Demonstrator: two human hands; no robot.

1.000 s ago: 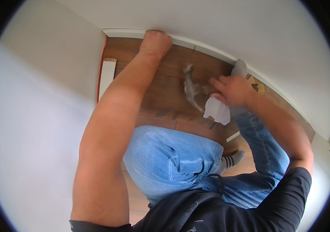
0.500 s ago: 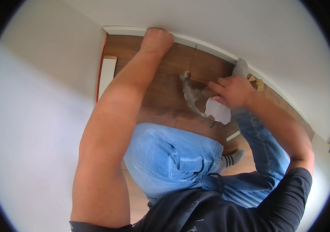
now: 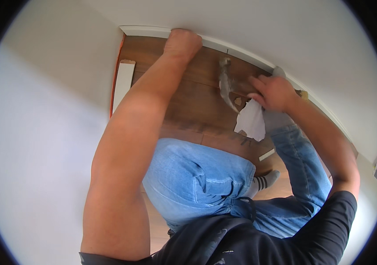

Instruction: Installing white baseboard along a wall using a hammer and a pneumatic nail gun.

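The left hand (image 3: pixel 183 43) curls on the white strip (image 3: pixel 241 53) along the far wall (image 3: pixel 237 22) (I can't tell what it pinches). The right hand (image 3: pixel 277 93) wraps a blurry hammer (image 3: pixel 224 83), likely heavy, best held by its handle.

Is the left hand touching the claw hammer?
Apart. The head view shows a strip of brown wood floor between the left hand and the claw hammer.

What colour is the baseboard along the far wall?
The baseboard is white, seen best in the head view.
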